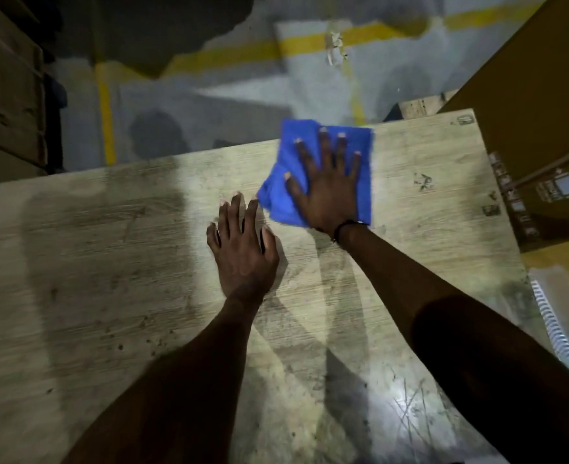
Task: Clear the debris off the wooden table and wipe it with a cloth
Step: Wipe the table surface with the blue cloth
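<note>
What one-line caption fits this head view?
Right hand presses a blue cloth flat near the far edge of the wooden table; left hand rests open beside it.

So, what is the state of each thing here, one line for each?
Cloth: blue, spread flat at the table's far edge.
Right hand: open, fingers spread, pressing on the cloth.
Left hand: open, resting on bare wood.
Table: scratched, with dark specks.
</note>
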The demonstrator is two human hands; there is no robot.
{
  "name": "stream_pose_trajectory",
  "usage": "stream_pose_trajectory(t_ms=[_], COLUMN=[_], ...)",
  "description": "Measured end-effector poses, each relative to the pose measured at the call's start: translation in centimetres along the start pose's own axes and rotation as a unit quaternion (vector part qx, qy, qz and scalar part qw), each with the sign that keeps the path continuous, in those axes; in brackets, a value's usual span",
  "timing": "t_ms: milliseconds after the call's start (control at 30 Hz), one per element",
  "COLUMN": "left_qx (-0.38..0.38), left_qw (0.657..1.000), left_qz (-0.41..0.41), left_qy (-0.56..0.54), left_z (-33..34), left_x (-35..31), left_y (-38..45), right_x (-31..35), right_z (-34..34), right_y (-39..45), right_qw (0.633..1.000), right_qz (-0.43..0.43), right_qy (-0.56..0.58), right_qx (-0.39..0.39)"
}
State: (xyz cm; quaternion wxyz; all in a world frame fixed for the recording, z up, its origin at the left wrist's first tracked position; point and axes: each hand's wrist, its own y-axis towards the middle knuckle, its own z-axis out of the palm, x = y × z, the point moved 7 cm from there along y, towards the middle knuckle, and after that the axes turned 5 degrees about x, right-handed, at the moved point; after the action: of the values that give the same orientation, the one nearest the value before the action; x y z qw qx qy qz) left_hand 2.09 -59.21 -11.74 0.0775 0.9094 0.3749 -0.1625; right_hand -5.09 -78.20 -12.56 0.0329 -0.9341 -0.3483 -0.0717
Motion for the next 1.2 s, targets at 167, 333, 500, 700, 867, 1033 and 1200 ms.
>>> stream_pose_trajectory(t_ms=[167,333,500,700,867,1033,1200], left_qx=[-0.008,0.000,-0.003,-0.001,-0.003,-0.007,-0.006], left_qw=[1.000,1.000,1.000,1.000,1.000,1.000,1.000], left_qz=[-0.001,-0.008,-0.013,-0.013,-0.009,-0.006,-0.007], left_qy=[0.012,0.003,-0.005,-0.014,-0.014,-0.021,-0.026], left_z=[-0.1,-0.1,-0.2,-0.3,-0.2,-0.2,0.0], left_x=[-0.1,0.0,-0.1,-0.2,-0.1,0.0,0.2], left_y=[0.2,0.1,0.3,0.2,0.2,0.2,0.2], right_x=[-1.4,-8.1,-0.8,-4.5,-7.8,-2.1,-7.3], right_z=[-0.5,-1.4,-0.1,-1.1,-1.8,-0.6,-1.8], right_y=[1.5,1.6,0.6,1.4,1.7,-3.2,-1.4], right_qw=[0.986,0.989,0.999,0.993,0.993,0.986,0.994], right_qz=[-0.164,0.142,-0.043,-0.118,0.115,-0.165,-0.106], right_qy=[0.023,0.014,0.000,0.020,0.027,0.012,0.000], right_qx=[0.011,-0.040,0.006,0.006,-0.022,0.018,-0.009])
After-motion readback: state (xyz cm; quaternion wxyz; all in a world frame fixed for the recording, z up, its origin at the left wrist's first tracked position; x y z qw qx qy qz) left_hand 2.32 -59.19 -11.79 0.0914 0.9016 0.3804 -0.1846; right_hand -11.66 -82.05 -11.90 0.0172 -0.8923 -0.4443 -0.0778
